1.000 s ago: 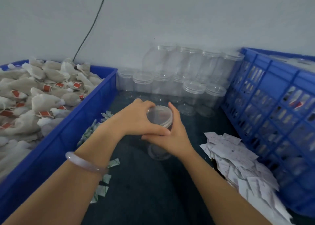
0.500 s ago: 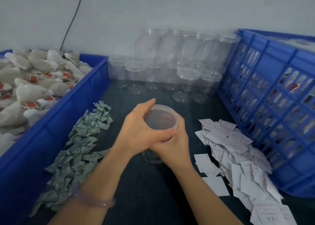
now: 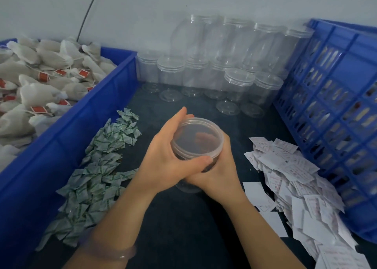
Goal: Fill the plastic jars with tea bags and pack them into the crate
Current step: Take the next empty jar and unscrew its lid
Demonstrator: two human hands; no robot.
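Both hands are wrapping one plastic jar (image 3: 188,187) over the dark tabletop (image 3: 183,232), midway between the tea bags (image 3: 40,81) heaped in the bin (image 3: 85,126) on my left and the blue crate (image 3: 336,105) on my right. My left hand (image 3: 163,158) is curling around the lid (image 3: 196,139), thumb across its near side, while my right hand (image 3: 218,175) is clamping the body underneath. I am judging this a twist to open it for filling. It is looking empty, though blur is making that uncertain. Spare jars (image 3: 204,75) are waiting along the wall.
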